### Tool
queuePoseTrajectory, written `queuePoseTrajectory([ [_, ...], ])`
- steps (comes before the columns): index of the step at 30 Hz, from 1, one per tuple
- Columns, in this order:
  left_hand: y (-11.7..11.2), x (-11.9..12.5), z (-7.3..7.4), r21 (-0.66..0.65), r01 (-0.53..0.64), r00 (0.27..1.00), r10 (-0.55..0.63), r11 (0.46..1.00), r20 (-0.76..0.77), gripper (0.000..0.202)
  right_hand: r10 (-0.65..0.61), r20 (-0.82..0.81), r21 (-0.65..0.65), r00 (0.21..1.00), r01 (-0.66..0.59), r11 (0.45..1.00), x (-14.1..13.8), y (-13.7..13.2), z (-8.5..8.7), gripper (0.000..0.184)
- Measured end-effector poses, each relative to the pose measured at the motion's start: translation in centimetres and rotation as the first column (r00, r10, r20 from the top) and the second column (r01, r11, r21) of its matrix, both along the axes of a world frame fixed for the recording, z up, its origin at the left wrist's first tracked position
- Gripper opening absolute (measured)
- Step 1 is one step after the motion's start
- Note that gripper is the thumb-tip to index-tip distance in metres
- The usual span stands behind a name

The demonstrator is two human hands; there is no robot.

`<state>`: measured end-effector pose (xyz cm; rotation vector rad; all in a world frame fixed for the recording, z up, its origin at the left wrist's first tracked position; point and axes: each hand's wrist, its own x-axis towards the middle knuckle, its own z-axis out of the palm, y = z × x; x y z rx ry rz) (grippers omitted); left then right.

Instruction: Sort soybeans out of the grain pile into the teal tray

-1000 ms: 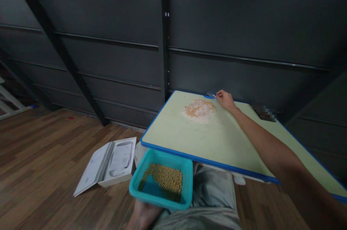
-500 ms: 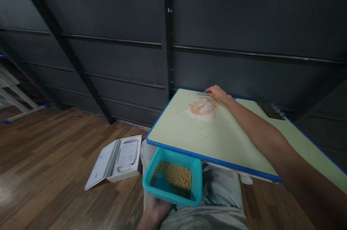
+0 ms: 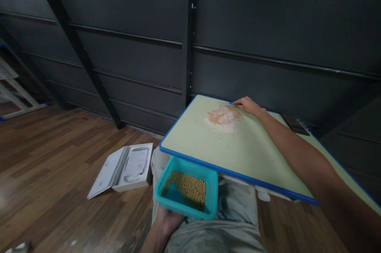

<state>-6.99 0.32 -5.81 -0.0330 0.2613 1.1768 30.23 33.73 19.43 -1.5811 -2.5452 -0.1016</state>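
Observation:
A turquoise plastic basket [image 3: 187,210] sits low in front of my lap, just under the table's near edge. My left hand [image 3: 169,219] grips it from below at its near left side; the fingers are partly hidden beneath it. Round tan beans, probably soybeans [image 3: 192,190], cover part of its bottom. On the table, yellowish beans [image 3: 218,116] lie mixed into a pile of whitish grains [image 3: 228,124]. At the pile's far edge my right hand [image 3: 246,105] pinches a thin flat piece [image 3: 233,105], seen nearly edge-on, its kind unclear.
The pale green table [image 3: 190,134] has a blue rim. A dark flat object [image 3: 294,126] lies at its far right. An opened white box [image 3: 133,167] rests on the wooden floor at left. A dark panelled wall [image 3: 143,66] stands close behind the table.
My right hand has shifted slightly right along the table's far side, and the flat piece now shows less of its face. My left hand still supports the basket. The view has tilted a little.

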Motion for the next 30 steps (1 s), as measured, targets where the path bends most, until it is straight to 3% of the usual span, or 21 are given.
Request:
queuePoseTrajectory([
  [10, 0.2, -0.2, -0.1, 0.181, 0.047, 0.998, -0.055, 0.982, 0.043, 0.047, -0.020, -0.068, -0.009, 0.997, 0.019, 1.000, 2.1, -2.1, 0.3, 0.033],
  [14, 0.3, -0.4, -0.2, 0.177, 0.071, 0.996, -0.080, 0.982, 0.048, 0.048, -0.042, -0.043, -0.026, 0.998, 0.041, 0.999, 2.8, -3.0, 0.8, 0.033],
  [20, 0.6, -0.5, -1.3, 0.327, 0.056, 0.988, -0.100, 0.943, 0.121, 0.050, 0.002, 0.027, -0.020, 1.000, -0.001, 1.000, 3.8, -4.0, 1.0, 0.034],
  [25, 0.6, -0.4, -1.7, 0.254, 0.064, 0.987, -0.099, 0.965, 0.126, 0.051, -0.009, 0.026, -0.002, 1.000, 0.009, 1.000, 4.1, -5.0, 0.6, 0.031],
  [30, 0.5, -0.1, -1.1, 0.225, 0.046, 0.988, -0.077, 0.973, 0.132, 0.052, -0.028, 0.036, 0.056, 0.999, 0.026, 0.998, 3.8, -6.9, -0.1, 0.034],
])
